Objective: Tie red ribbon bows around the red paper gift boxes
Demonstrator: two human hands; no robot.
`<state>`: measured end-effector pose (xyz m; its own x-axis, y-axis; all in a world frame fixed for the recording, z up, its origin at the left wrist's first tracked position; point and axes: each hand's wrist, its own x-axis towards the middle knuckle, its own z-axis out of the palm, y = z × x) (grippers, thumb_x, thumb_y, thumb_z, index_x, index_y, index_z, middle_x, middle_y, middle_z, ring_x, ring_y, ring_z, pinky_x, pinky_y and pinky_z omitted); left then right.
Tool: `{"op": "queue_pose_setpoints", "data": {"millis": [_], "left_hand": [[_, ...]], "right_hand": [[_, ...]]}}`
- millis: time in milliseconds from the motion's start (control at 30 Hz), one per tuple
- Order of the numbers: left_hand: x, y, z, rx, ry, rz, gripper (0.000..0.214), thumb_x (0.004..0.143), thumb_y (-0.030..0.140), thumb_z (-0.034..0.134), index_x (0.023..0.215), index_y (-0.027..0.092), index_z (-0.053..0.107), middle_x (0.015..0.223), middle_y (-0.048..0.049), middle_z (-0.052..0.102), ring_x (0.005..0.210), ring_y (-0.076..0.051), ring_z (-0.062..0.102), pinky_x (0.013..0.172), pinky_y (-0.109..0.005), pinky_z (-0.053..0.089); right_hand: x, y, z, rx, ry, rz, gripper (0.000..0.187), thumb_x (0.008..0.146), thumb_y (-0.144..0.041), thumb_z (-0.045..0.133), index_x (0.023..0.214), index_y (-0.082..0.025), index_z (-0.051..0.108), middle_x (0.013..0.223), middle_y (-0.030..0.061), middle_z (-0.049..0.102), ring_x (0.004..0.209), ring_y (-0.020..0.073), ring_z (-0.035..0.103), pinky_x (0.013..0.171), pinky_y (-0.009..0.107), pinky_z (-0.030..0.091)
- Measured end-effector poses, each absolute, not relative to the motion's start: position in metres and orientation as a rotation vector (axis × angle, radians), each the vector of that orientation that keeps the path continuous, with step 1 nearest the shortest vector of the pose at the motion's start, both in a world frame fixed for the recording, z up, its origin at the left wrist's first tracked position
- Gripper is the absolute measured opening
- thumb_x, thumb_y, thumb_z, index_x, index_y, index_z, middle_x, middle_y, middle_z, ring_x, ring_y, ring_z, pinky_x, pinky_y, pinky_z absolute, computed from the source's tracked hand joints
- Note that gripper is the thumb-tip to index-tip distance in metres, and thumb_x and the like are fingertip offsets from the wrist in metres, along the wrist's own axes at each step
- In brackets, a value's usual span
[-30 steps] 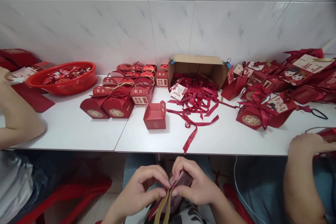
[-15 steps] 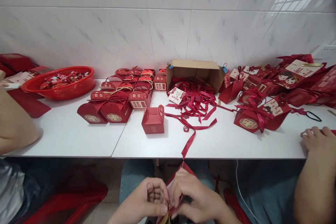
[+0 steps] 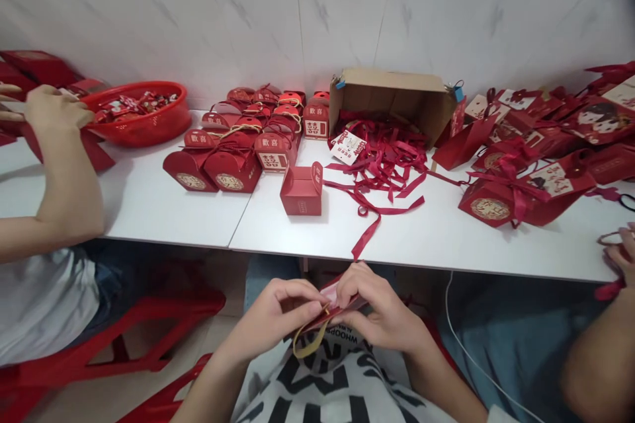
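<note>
Over my lap, just in front of the table edge, my left hand [image 3: 280,310] pinches thumb and forefinger together at a gold ribbon [image 3: 310,347], which hangs in a loop below the fingertips. My right hand [image 3: 380,307] is closed on a red folded piece [image 3: 350,307] with a pale pink inner face; its full shape is hidden by my fingers. A dark red ribbon [image 3: 366,241] runs from the table down toward this piece. Nearest on the tabletop stands a small red box [image 3: 301,198] with its top parted.
Rows of red gift boxes [image 3: 231,172] stand left of a cardboard box [image 3: 397,79] spilling ribbons. Further left is a red basin [image 3: 139,129] of wrapped sweets, beside a co-worker's arm [image 3: 69,185]. Ribbon-tied red boxes [image 3: 496,198] and another person's hand [image 3: 620,258] are at the right.
My view has tilted downward, showing more of my lap. The gold ribbon loop now shows plainly below my left fingers. The left co-worker's hand has come into view by the basin.
</note>
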<state>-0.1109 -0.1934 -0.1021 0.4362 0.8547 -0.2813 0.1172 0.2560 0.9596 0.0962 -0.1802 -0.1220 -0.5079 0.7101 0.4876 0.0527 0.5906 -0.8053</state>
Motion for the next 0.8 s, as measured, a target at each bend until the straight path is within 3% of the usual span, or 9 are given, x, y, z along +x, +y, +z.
{"op": "queue_pose_setpoints", "data": {"millis": [200,500,800], "left_hand": [[-0.112,-0.195,-0.085,1.457,1.014,0.61,0.02,0.084,0.026,0.06,0.099,0.02,0.072,0.093,-0.0061,0.066,0.082,-0.014,0.061,0.072,-0.024,0.047],[-0.105,-0.197,-0.086,1.428,1.25,0.672,0.011,0.081,0.024,0.062,0.081,0.015,0.067,0.076,-0.0021,0.068,0.071,-0.012,0.06,0.066,-0.022,0.047],[-0.1,-0.198,-0.08,1.597,1.269,0.709,0.011,0.083,0.023,0.059,0.081,0.016,0.067,0.077,-0.001,0.069,0.071,-0.012,0.06,0.068,-0.023,0.046]], "right_hand": [[0.095,-0.181,-0.12,-0.662,-1.94,0.925,0.021,0.078,-0.008,0.065,0.085,-0.021,0.05,0.081,-0.0004,0.06,0.076,0.0144,0.054,0.07,0.029,0.04],[0.094,-0.18,-0.119,-0.7,-1.899,0.942,0.021,0.079,-0.011,0.066,0.085,-0.021,0.049,0.08,-0.0015,0.059,0.075,0.0132,0.054,0.071,0.029,0.04],[0.095,-0.18,-0.122,-0.727,-1.886,0.929,0.021,0.08,-0.013,0.066,0.085,-0.022,0.048,0.081,-0.0015,0.058,0.076,0.0135,0.053,0.072,0.029,0.041]]}}
